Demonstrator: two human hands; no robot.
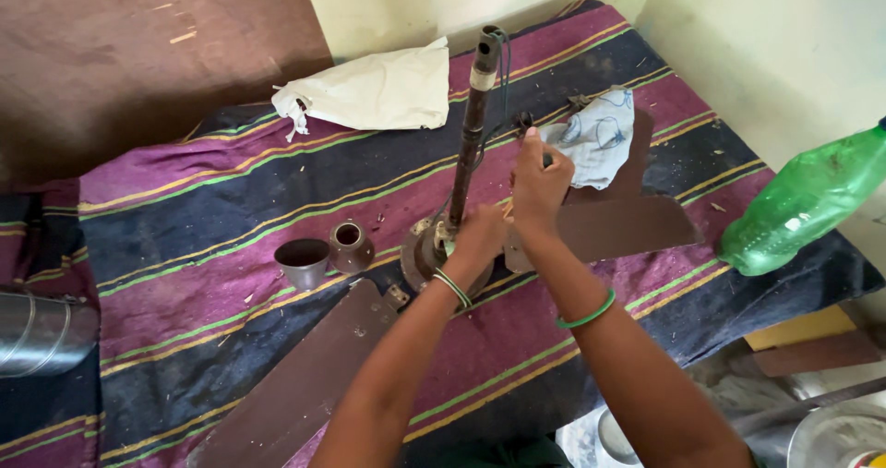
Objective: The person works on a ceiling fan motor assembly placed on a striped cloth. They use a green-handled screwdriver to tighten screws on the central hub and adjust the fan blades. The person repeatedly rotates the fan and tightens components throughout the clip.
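Clearly a dusty brown ceiling fan (443, 246), downrod (472, 126) upright, blades splayed

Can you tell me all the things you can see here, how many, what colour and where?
striped cloth: one, purple, navy, green, spread under everything
fan motor: one, brown, centre
fan rod: one, brown, upright on the motor
fan blades: two clearly seen, brown, lower left and right
metal cups: two, brown, left of the motor
white bag: one, top centre
pale rag: one, blue marks, right of the rod
plastic bottle: one, green, right edge
metal duct: one, silver, left edge
left hand: at the rod's base
right hand: raised beside the rod
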